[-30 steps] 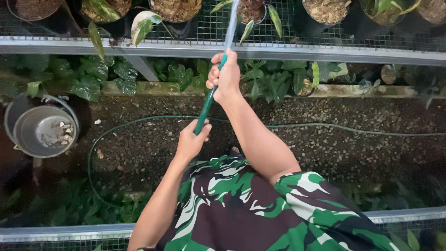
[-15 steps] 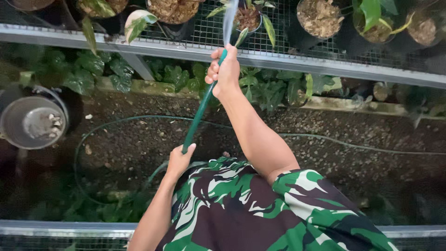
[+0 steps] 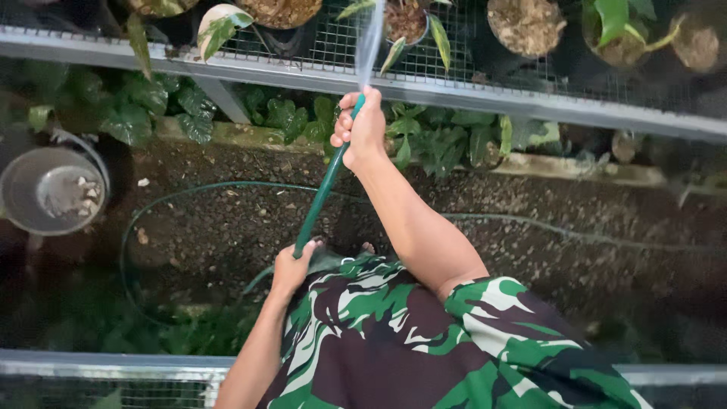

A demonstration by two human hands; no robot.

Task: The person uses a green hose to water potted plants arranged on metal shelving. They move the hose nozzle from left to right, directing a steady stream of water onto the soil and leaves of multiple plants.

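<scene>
Head view: right hand (image 3: 362,129) at upper centre clenches the green hose (image 3: 322,193) near its spraying end; left hand (image 3: 291,266) grasps it lower, mid-frame, above gravel (image 3: 227,227).

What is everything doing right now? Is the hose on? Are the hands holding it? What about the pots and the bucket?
green hose: on, water spraying from its end.
right hand: closed around the hose near the nozzle end.
left hand: gripping the hose lower down.
water spray: streaming toward the pots.
potted plants: upright on the wire mesh shelf.
metal bucket: upright, open, bits inside.
</scene>
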